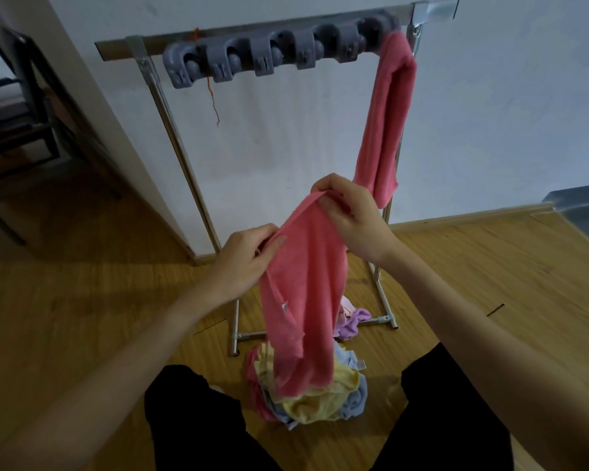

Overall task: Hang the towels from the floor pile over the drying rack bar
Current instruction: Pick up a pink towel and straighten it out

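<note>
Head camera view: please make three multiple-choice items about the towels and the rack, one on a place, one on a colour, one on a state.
1. Where does the towel already on the rack hang?
A. at the right end of the bar
B. at the left end of the bar
C. over the middle of the bar

2. What colour is the towel in the hands?
A. yellow
B. pink
C. purple

3. What is the state of the held towel?
A. lying flat on the floor
B. folded on the bar
C. gripped at its top edge by both hands, hanging down

Answers:
1. A: the hung towel drapes at the bar's right end.
2. B: the held towel is pink.
3. C: the left hand and right hand pinch its top edge above the floor pile.
</note>
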